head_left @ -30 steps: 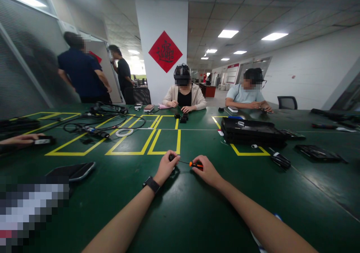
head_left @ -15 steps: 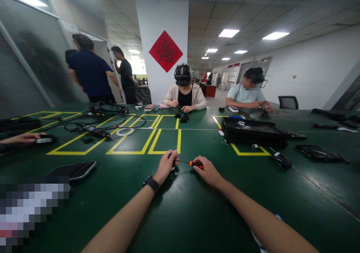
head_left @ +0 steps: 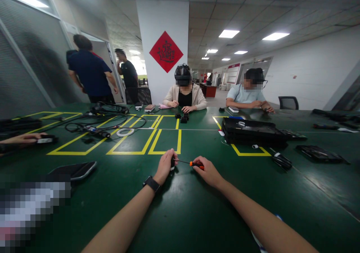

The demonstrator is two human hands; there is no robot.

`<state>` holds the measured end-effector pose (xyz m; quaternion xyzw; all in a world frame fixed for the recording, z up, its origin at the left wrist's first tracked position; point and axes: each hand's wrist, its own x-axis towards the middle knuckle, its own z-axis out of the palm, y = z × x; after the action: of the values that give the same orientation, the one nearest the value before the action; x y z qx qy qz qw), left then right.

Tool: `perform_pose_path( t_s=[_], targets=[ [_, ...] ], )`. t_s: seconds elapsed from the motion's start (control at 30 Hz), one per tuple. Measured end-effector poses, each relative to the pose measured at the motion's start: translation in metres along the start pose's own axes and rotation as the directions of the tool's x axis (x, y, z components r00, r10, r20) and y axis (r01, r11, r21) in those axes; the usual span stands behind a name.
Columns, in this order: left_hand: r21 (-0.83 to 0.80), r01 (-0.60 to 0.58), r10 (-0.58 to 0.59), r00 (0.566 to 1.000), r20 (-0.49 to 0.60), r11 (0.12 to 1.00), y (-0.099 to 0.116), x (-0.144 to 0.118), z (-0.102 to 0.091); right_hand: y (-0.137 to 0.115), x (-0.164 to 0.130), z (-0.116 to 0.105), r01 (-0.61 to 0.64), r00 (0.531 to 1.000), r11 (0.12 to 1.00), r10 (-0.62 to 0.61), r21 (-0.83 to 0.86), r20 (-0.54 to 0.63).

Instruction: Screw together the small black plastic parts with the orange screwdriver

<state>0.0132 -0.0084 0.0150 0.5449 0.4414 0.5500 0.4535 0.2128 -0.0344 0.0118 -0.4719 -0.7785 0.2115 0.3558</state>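
Note:
My right hand [head_left: 207,170] is closed around the orange and black handle of a screwdriver [head_left: 192,163]. Its thin metal shaft points left, and the tip meets a small black object [head_left: 172,163] in my left hand [head_left: 165,166]. The fingers of that hand are wrapped round the object and hide most of it, so its kind cannot be made out. Both hands are low over the green table [head_left: 180,215], with a short gap between them. A dark watch [head_left: 152,184] is on my left wrist.
Cables [head_left: 95,129] and a white ring [head_left: 125,132] lie to the left, near a dark flat device [head_left: 74,170]. A black case [head_left: 250,130] and a black tool-like item [head_left: 281,160] lie to the right. Co-workers sit across; another person's hand [head_left: 28,137] is at far left.
My left fingers have straightened and shifted slightly around the small black object, showing more of its dark side. The screwdriver stays against it. In the background, a standing person has moved slightly right.

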Motion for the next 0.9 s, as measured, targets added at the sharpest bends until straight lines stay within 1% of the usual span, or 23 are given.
perform_pose_path(
  t_s=[0.13, 0.37, 0.6, 0.77, 0.9],
  targets=[
    [-0.014, 0.003, -0.003, 1.000, 0.023, 1.000, -0.003, 0.001, -0.002, 0.000, 0.000, 0.000, 0.008, 1.000, 1.000, -0.008, 0.004, -0.003],
    [0.093, -0.011, 0.010, 1.000, 0.011, 0.996, -0.007, 0.002, 0.000, -0.002, 0.000, 0.000, 0.013, 1.000, 1.000, -0.013, 0.012, -0.005],
    [0.181, -0.094, 0.092, 0.996, 0.019, 0.979, -0.009, 0.002, -0.001, -0.002, 0.001, -0.001, 0.026, 1.000, 1.000, -0.026, 0.007, 0.008],
    [0.201, -0.102, 0.100, 0.995, 0.020, 0.974, -0.010, 0.003, -0.001, -0.002, 0.003, -0.002, 0.073, 0.997, 0.997, -0.073, -0.006, -0.006],
    [0.233, -0.131, 0.126, 0.991, 0.037, 0.963, -0.011, 0.004, -0.001, 0.001, 0.001, 0.002, 0.060, 0.998, 0.998, -0.060, -0.002, -0.033]
  ],
)
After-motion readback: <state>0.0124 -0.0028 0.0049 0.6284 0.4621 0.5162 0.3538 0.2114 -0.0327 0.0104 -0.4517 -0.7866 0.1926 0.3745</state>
